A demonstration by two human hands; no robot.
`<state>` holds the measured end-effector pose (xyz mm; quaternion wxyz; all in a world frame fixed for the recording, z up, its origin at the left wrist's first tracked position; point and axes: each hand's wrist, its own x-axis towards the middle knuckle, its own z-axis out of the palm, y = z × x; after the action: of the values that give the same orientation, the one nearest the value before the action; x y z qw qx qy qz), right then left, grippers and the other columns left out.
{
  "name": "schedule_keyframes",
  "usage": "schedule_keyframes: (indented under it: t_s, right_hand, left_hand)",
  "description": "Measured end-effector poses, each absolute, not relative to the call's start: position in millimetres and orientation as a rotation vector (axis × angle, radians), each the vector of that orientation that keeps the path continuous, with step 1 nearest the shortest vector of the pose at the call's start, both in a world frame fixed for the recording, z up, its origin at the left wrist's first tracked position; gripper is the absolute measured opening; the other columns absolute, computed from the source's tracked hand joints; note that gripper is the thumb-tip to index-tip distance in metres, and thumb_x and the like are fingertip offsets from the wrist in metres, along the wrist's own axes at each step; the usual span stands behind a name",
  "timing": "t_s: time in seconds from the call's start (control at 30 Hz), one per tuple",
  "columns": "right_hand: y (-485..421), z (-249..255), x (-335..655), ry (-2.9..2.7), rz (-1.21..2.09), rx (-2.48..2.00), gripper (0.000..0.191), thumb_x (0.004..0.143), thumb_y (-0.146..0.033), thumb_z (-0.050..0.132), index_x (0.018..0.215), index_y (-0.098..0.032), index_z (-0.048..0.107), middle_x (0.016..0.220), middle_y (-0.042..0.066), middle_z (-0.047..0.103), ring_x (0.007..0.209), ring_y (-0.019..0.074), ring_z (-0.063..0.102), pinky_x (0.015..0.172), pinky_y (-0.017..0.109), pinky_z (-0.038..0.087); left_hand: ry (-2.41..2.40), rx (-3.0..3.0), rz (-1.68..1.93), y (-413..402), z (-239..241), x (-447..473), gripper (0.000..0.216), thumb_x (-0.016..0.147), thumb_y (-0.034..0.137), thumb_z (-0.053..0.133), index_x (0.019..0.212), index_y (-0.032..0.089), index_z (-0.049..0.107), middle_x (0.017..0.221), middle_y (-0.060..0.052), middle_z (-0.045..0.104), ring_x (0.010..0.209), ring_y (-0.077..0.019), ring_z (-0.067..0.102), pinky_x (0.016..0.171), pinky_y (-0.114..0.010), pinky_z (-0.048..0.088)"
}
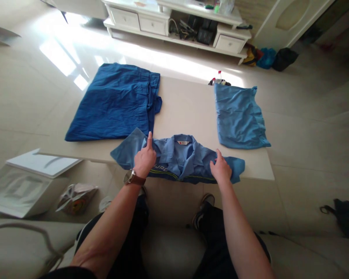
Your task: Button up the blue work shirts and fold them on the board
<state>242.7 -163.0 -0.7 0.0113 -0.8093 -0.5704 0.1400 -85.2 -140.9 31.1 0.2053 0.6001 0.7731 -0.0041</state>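
Note:
A light blue collared work shirt (180, 157) lies folded along the near edge of a beige low table (183, 108), collar facing me. My left hand (145, 158), with a brown watch on the wrist, presses on the shirt's left part with the index finger stretched forward. My right hand (220, 168) rests flat on the shirt's right part, fingers gathering the cloth near the sleeve. Neither hand lifts the shirt off the table.
A dark blue garment (116, 102) lies spread at the table's far left, a folded light blue garment (238, 116) at the right. A bottle (219, 76) stands behind the table. White box (26, 186) and a bag sit on the floor left; a white TV cabinet (177, 23) beyond.

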Motion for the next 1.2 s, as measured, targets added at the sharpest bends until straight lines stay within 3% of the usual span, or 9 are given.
schedule_keyframes:
  t_s: [0.07,0.17,0.27,0.4,0.53,0.73,0.97,1.2]
  right_hand:
    - [-162.9,-2.5,246.8,-1.782,0.436,-2.559,0.062,0.096,-0.033,0.054,0.156,-0.029,0.039,0.122,0.014,0.069,0.093,0.0301,0.070,0.081,0.042,0.052]
    - [-163.3,-7.3,255.9,-1.800,0.456,-2.579,0.041,0.098,-0.036,0.053,0.138,-0.026,0.058,0.115,0.013,0.069,0.093,0.0275,0.068,0.079,0.038,0.050]
    - [-163.4,-10.6,263.6,-1.874,0.367,-2.566,0.022,0.097,-0.034,0.056,0.111,-0.023,0.068,0.116,0.013,0.066,0.100,0.0266,0.064,0.080,0.035,0.047]
    - [-165.7,-6.2,268.3,-1.986,0.110,-2.483,0.014,0.095,-0.030,0.058,0.094,-0.021,0.068,0.115,0.015,0.066,0.114,0.0309,0.056,0.084,0.037,0.043]
    - [-180.6,14.5,277.7,-1.886,0.134,-2.438,0.021,0.099,-0.025,0.048,0.106,-0.021,0.066,0.097,0.013,0.070,0.092,0.0266,0.062,0.076,0.035,0.039]
    - [-226.4,78.8,313.0,-1.758,-0.124,-2.182,0.031,0.102,-0.034,0.038,0.106,-0.020,0.066,0.090,0.013,0.072,0.071,0.0252,0.060,0.063,0.033,0.028]
    - [-281.4,151.5,349.1,-1.652,-0.443,-1.776,0.040,0.099,-0.046,0.043,0.097,-0.017,0.070,0.079,0.011,0.071,0.066,0.0221,0.060,0.063,0.029,0.035]
    - [-323.1,176.1,372.0,-1.777,-0.535,-1.667,0.046,0.101,-0.055,0.048,0.088,-0.018,0.071,0.077,0.010,0.073,0.063,0.0205,0.063,0.061,0.028,0.039]
  left_hand:
    - [2.176,1.626,-0.074,-138.7,28.6,-93.6,0.070,0.097,0.032,0.039,0.164,0.018,0.024,0.114,-0.023,0.074,0.100,-0.0371,0.073,0.086,-0.045,0.053]
    - [2.165,1.570,-0.180,-135.8,19.6,-106.4,0.052,0.096,0.033,0.041,0.143,0.018,0.056,0.118,-0.024,0.072,0.106,-0.0383,0.071,0.084,-0.044,0.052]
    - [2.187,1.547,-0.211,-134.1,11.4,-114.9,0.039,0.093,0.027,0.043,0.122,0.017,0.067,0.115,-0.023,0.073,0.105,-0.0379,0.070,0.082,-0.043,0.051]
    - [2.202,1.614,-0.109,-136.7,12.4,-118.4,0.033,0.092,0.028,0.047,0.110,0.019,0.072,0.117,-0.023,0.070,0.109,-0.0392,0.066,0.083,-0.045,0.049]
    - [2.289,1.822,0.127,-152.8,29.0,-117.3,0.030,0.095,0.025,0.043,0.105,0.019,0.071,0.128,-0.022,0.064,0.122,-0.0392,0.057,0.093,-0.048,0.044]
    - [2.216,1.823,0.428,-199.6,85.1,-118.2,0.033,0.103,0.022,0.028,0.113,0.020,0.060,0.105,-0.015,0.071,0.103,-0.0285,0.066,0.089,-0.037,0.041]
    - [2.121,1.983,0.509,-263.8,162.9,-133.8,0.029,0.106,0.032,0.029,0.113,0.021,0.055,0.087,-0.009,0.071,0.083,-0.0255,0.068,0.072,-0.033,0.036]
    - [1.925,2.179,0.431,-294.0,190.6,-164.0,0.032,0.104,0.047,0.040,0.102,0.024,0.063,0.090,-0.008,0.074,0.092,-0.0264,0.070,0.075,-0.031,0.038]
